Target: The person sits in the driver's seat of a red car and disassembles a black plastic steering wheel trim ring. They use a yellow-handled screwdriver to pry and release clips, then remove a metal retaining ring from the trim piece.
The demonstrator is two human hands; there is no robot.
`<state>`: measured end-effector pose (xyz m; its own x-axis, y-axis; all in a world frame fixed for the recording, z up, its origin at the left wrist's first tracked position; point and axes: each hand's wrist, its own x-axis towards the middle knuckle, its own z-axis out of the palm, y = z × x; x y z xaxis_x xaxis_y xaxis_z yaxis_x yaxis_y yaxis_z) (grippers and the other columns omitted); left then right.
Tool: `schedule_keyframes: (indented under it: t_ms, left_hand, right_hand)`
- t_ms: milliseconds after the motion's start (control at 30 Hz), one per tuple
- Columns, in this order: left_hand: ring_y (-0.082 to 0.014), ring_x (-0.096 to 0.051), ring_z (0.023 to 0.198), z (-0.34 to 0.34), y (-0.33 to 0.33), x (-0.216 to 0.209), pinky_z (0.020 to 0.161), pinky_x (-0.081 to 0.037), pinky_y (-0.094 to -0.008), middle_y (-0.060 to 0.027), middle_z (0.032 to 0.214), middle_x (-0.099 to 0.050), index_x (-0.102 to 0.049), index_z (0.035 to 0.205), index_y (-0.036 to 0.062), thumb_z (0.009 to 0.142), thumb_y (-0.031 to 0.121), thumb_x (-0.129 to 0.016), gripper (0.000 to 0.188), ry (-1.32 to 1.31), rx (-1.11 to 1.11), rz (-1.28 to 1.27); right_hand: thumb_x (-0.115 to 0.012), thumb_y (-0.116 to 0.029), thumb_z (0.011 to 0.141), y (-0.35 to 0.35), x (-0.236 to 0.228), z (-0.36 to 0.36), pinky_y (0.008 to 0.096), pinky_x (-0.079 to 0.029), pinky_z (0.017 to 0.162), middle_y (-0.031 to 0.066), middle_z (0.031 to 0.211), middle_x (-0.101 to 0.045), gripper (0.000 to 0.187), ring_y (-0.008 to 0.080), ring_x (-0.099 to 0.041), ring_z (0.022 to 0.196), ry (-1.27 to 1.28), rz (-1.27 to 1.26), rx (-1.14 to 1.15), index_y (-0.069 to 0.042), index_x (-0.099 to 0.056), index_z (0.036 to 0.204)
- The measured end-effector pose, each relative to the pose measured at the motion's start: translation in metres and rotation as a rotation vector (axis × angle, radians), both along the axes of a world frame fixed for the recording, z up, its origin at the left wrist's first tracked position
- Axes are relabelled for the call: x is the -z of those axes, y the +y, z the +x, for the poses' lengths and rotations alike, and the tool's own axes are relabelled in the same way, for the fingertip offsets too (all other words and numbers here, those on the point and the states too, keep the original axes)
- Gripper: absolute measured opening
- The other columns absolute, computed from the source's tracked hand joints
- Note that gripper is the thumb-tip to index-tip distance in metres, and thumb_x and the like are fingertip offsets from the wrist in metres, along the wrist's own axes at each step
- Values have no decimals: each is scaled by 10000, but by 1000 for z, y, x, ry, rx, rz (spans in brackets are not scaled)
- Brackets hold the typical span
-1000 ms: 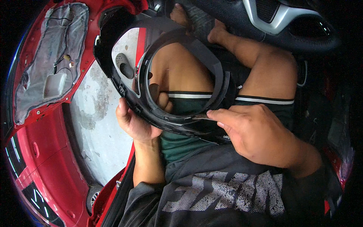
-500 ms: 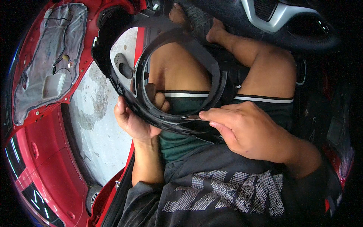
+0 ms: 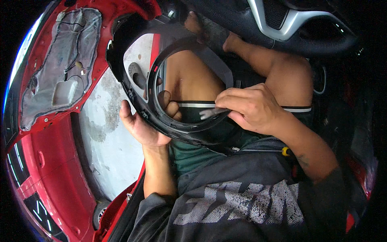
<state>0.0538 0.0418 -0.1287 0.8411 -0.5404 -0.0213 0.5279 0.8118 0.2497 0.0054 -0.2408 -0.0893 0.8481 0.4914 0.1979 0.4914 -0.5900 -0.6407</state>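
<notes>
A black plastic trim panel (image 3: 139, 108) with a large round opening is tilted above my lap. My left hand (image 3: 147, 129) grips its lower left edge, thumb outside and fingers curled through to the inner side. My right hand (image 3: 252, 107) is closed in a pinch at the lower right of the ring. From its fingertips a small tool with a grey forked tip (image 3: 207, 114) points left across the ring's inner rim; the rest of it is hidden by the fingers. Whether the tip touches the rim I cannot tell.
Below my right forearm lies a thin metal rod with a yellow end (image 3: 286, 151). A steering wheel (image 3: 282, 34) is at the upper right. The red car door (image 3: 90, 76) stands open on the left, with a grey clog (image 3: 137, 74) on the floor and another red car (image 3: 56, 161) beyond.
My right hand has moved up from the ring's lower rim, and the forked tip now shows. The yellow-ended rod has come into view. My left hand keeps its grip on the trim panel.
</notes>
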Motion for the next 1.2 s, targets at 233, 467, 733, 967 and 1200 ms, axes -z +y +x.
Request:
schedule_keyframes:
  t_ms: [233,467,733,967,1200]
  left_hand:
    - [-269,-576,764,-6,-23,-54,667,-433,-384,-110,913,-636,-609,1310,12,1003,704,-430,778,198,-264,411]
    - [-275,-555,762,-6,-29,-46,699,-439,-408,-110,884,-619,-628,992,82,1051,612,-427,570,242,-174,400]
    - [-127,-262,626,-6,-33,-49,577,-225,-316,27,714,-296,-447,850,141,1027,645,-460,535,118,-95,280]
    - [-114,-260,638,-1,-27,-29,572,-219,-308,28,755,-316,-555,1094,41,972,645,-576,616,59,-71,81]
    - [-109,-293,644,2,-16,-11,566,-250,-297,26,767,-335,-558,1118,23,956,552,-652,561,160,-115,58]
  right_hand:
    - [-755,-36,771,27,0,-12,354,-599,647,56,983,-739,212,254,-750,764,-244,182,219,-58,-721,979]
    - [-699,-92,805,24,5,-24,321,-574,585,50,1002,-742,176,187,-725,688,-326,53,287,-70,-721,978]
    - [-685,-160,805,27,0,-29,288,-556,557,46,1027,-743,195,142,-696,641,-359,-18,280,-85,-725,981]
    - [-745,-122,810,29,-1,-20,307,-577,593,77,1036,-728,249,190,-716,682,-268,26,231,-46,-726,1046]
    - [-735,-68,843,5,-57,-20,399,-580,665,116,1016,-640,363,306,-712,836,150,71,268,-65,-657,1197]
